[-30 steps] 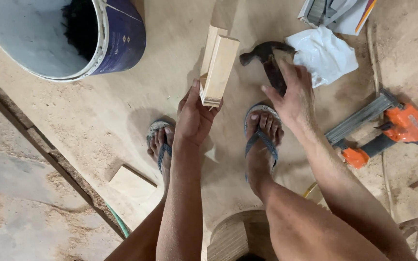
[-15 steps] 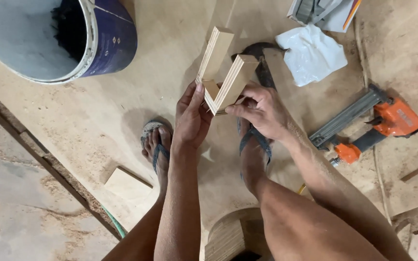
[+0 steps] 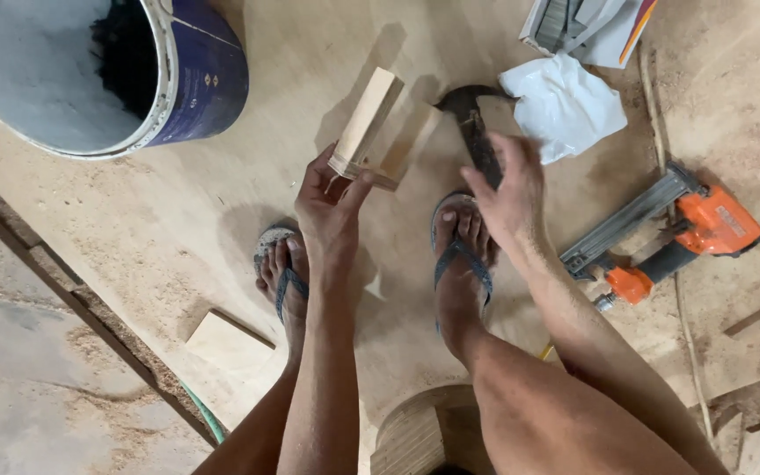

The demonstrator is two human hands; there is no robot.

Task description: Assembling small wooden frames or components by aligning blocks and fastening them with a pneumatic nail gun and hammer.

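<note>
Since half a second earlier, the right hand had left the wood and gone out to the hammer, which lay on the plywood floor just beyond the right foot; a full second back that hand had also been at the hammer. The right hand's fingers were curled over the handle, though whether the grip had fully closed could not be told. The left hand alone held the wooden pieces, two short blocks joined in a V, pinched at their lower joint between thumb and fingers, above the floor between the two feet; earlier both hands had been on them. To do this well, it seemed wise to take the hammer low on the handle for control, to hold the blocks firmly at the joint so they did not swing apart, and to keep the left fingertips away from any spot to be struck. Near the top left edge of the floor stood a blue bucket; a white rag lay just beside the hammer head, and an orange nail gun lay towards the right edge. A small wood offcut lay near the left foot.
</note>
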